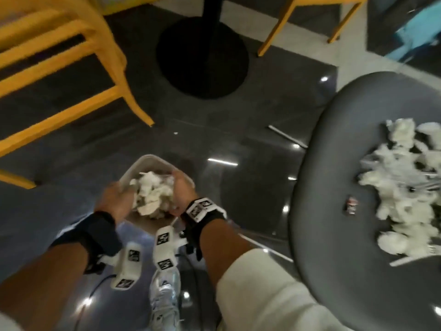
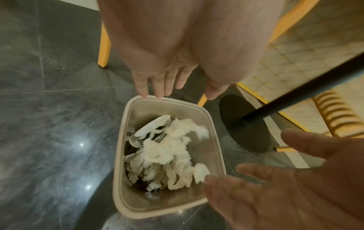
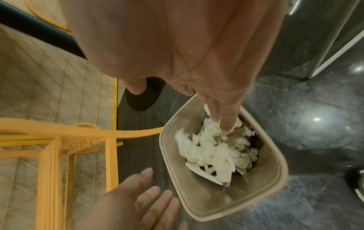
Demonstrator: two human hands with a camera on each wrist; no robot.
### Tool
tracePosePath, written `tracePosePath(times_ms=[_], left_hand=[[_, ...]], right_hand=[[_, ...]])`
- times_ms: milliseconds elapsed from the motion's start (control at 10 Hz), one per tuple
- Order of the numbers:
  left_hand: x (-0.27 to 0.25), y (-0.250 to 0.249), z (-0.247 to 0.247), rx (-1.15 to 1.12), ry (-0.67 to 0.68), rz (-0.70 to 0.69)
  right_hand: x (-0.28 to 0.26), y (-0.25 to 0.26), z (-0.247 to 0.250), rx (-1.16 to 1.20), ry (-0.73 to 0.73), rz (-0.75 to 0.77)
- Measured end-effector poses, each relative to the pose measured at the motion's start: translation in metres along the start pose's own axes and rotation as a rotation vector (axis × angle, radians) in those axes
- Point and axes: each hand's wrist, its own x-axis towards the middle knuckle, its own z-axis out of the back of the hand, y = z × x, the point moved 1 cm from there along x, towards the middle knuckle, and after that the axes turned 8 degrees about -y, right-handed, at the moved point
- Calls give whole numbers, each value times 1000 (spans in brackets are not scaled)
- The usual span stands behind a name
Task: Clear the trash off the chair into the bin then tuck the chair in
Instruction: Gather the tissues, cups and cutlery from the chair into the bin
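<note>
1. Both hands hang over the beige bin (image 1: 145, 161) on the floor, palms facing each other. The left hand (image 1: 114, 201) has straight, spread fingers and holds nothing. The right hand (image 1: 182, 192) is open too, its fingertips (image 3: 226, 121) touching the top of the crumpled tissue heap (image 2: 167, 155) in the bin.
2. The rest of the trash (image 1: 401, 187) lies on the grey chair seat (image 1: 334, 187), toward its far right edge, well apart from both grips. A small dark wrapper (image 1: 350, 207) sits just beside that pile.
3. The chair stands to the person's right, so the right hand is nearer for the next scoop, I judge.
4. Tissue: soft, crumpled, white, light. Plastic cutlery shows among it. Bin: rectangular, smooth plastic, rounded corners. Seat: smooth, curved, matte. Floor: glossy dark tile.
</note>
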Motion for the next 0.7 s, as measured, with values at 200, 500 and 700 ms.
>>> tracePosePath(times_ms=[200, 500, 700], left_hand=[[-21, -78, -17, 145, -21, -295], [-190, -308, -112, -16, 136, -922], [-274, -380, -212, 587, 469, -1308]], right_hand=[[-44, 16, 97, -205, 2, 116], [-102, -15, 344, -100, -654, 499], [-144, -51, 468, -615, -856, 458]])
